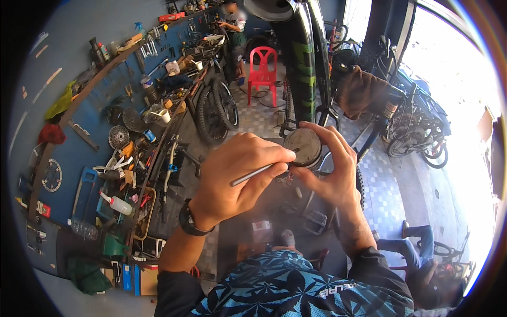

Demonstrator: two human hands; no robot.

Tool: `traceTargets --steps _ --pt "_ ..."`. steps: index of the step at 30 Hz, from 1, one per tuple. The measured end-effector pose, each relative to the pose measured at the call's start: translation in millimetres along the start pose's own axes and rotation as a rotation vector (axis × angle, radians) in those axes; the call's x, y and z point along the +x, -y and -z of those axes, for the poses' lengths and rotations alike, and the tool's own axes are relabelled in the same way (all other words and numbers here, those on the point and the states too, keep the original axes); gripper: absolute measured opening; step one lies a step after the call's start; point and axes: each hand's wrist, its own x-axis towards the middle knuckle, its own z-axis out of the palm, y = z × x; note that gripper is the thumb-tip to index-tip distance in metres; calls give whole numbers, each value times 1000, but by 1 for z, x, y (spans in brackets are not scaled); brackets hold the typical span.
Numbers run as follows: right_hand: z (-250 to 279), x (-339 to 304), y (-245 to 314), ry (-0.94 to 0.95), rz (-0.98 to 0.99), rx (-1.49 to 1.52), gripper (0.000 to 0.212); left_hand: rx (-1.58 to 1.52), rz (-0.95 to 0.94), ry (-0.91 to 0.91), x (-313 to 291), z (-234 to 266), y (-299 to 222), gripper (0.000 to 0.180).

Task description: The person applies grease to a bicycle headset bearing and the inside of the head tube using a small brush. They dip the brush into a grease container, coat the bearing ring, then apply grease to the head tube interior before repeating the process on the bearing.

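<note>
My left hand (245, 171), with a dark watch (191, 219) on its wrist, pinches a slim grey metal rod (252, 175) between thumb and fingertips. The rod's far end reaches the top of a round, dull grey, tin-like piece (302, 143) with a dark rim. My right hand (335, 166) curves around the right side of this piece, thumb below and fingers at its upper edge. Just beyond it rises a black bike frame (301, 68) with green marking. Whether the round piece is fixed to the frame I cannot tell.
Along the left wall runs a cluttered workbench (150, 164) with tools, cassettes and bottles. Bike wheels (214, 111) lean beside it. A red plastic chair (262, 74) and a standing person (232, 31) are at the back. Several bicycles (417, 121) stand right; a seated person (417, 248) is lower right.
</note>
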Motion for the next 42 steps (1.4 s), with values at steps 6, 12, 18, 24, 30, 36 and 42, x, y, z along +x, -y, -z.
traceTargets --steps 6,12,18,24,30,36,42 --pt "-7 1 -12 16 53 31 74 115 53 41 4 0 -3 15" --pt "-25 -4 -37 -37 80 163 75 333 -50 -16 23 36 -16 14" --pt "-60 -28 -63 -9 -28 358 77 1138 -532 34 47 59 -17 29" --pt "-85 -33 -80 83 -11 565 77 1450 -690 254 75 58 -19 35" --pt "-103 -24 -84 116 61 728 74 1605 -661 432 88 51 -42 30" --pt "-101 -19 -87 218 80 772 74 1693 -717 456 105 42 -40 26" --pt "-97 -17 -92 238 95 790 74 1579 -749 383 116 45 -23 28"
